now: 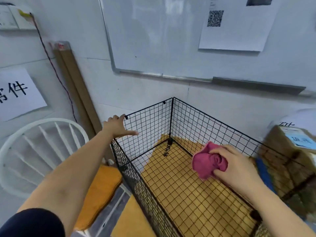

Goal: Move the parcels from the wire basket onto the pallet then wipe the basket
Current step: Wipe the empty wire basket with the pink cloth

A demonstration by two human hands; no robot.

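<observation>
**Now the wipe: basket cleared, cloth in the right hand**

Plainly, the wire basket holds no parcels. Only its mesh floor shows, with a yellow-brown surface seen through it and a small dark clip or tie hanging at the far inside corner. One taped cardboard parcel stands just outside the basket's right wall. Whether it sits on the pallet cannot be told from here. By my reading the moving is done and the wiping is the step in hand.

The right hand is curled tightly round a bunched pink cloth, held inside the basket near its right wall. Whether the cloth touches the wire is not clear. The left hand lies at the basket's far-left top corner, fingers stretched straight and thumb spread wide. It touches the rim and grips nothing.

The basket's long axis runs from that far corner back toward the person. The cloth hand is the nearer to the right wall and the floor. A stroke along that wall or down onto the floor would follow naturally, with the left hand steadying the light frame.
</observation>
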